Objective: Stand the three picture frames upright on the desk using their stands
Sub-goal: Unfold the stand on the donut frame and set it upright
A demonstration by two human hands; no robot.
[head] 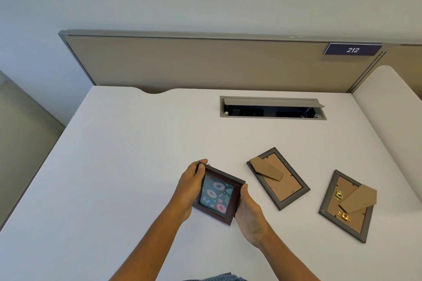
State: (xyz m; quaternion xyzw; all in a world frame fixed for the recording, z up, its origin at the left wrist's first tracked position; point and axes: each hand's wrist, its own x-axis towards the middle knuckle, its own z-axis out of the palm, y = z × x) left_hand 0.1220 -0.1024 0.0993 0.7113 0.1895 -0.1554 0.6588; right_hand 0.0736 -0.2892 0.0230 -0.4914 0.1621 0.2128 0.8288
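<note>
A white desk point(127, 143) fills the view. At its far right, an open grey cable tray point(272, 108) is sunk into the top. Behind the desk stands a beige partition panel point(182, 64), with a dark label reading "212" point(352, 49) at its far right corner.

Head cam, single view.
Looks forward and steeply down from above the worktop point(114, 143), near; partition point(205, 64) behind.

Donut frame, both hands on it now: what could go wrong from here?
The donut frame is held picture-up by the left hand and right hand, so its stand is hidden; set down unopened, it may fall flat. The middle frame lies close by on the desk; the hands could knock it.
</note>
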